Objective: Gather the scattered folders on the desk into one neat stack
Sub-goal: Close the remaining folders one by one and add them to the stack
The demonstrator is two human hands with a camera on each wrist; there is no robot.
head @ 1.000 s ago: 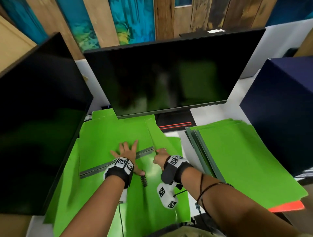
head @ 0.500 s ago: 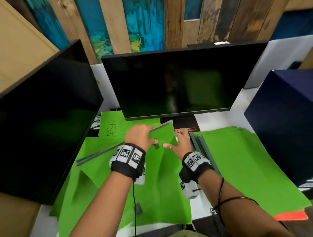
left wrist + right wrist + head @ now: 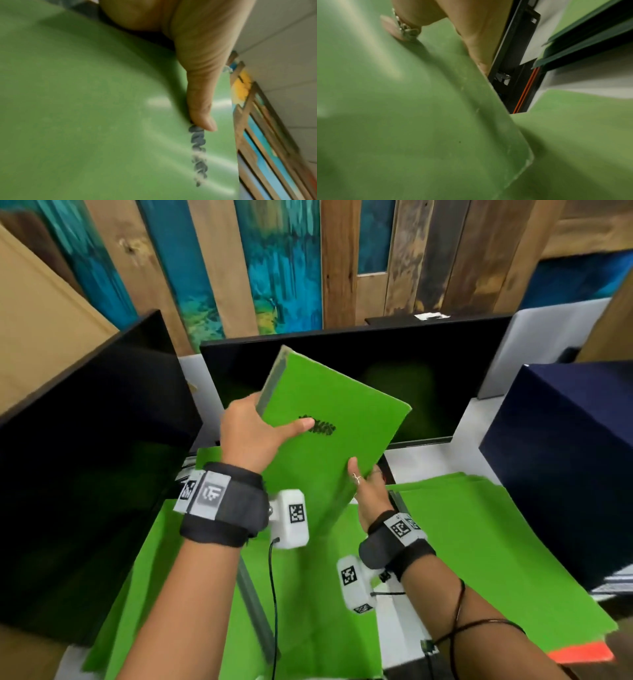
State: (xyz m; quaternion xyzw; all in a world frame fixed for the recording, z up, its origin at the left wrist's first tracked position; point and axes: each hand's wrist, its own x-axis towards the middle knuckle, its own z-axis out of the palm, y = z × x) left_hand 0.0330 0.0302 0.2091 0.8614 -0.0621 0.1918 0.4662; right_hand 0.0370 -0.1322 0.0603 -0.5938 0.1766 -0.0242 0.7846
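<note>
A green folder (image 3: 329,419) with a black scribble on its cover is held tilted in the air in front of the middle monitor. My left hand (image 3: 253,433) grips its spine edge, thumb (image 3: 200,108) flat on the cover beside the scribble. My right hand (image 3: 366,487) pinches its lower right edge, thumb (image 3: 393,28) on the cover and fingers behind. Below lie more green folders (image 3: 212,594) spread on the desk at the left. A stack of green folders (image 3: 479,542) over an orange one (image 3: 579,652) lies at the right.
Two dark monitors stand close: one at the left (image 3: 85,457) and one in the middle (image 3: 428,378). A dark blue box (image 3: 565,440) borders the right stack. The monitor's black base with orange lines (image 3: 522,83) sits on the white desk (image 3: 428,460). A cable (image 3: 272,594) hangs from my left wrist.
The folder has gone from lying on the desk to being lifted and tilted up before the monitor, both hands rising with it. My left hand went from flat on it to gripping its spine.
</note>
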